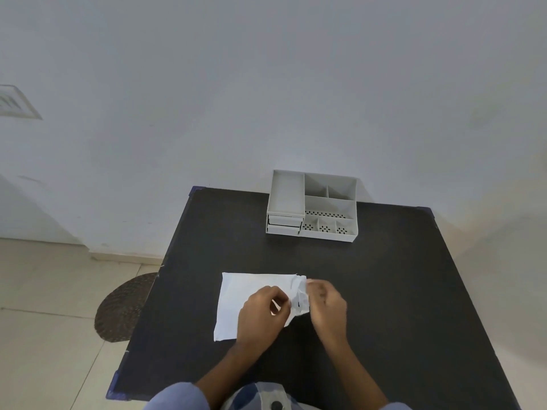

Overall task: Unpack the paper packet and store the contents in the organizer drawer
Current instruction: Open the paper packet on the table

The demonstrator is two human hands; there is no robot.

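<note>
I have both hands pinched on the white paper packet (pixel 251 300) — left hand (pixel 260 313) pinning it, right hand (pixel 327 306) tearing its crumpled end — well short of the grey organizer (pixel 312 207), drawers shut.

No readable text, labels, brands, numbers or signs anywhere in view

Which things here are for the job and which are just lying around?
For the job:
packet
organizer
left hand and right hand, both pinching the packet's crumpled end

Just lying around:
round mat on the floor
wall vent
</note>
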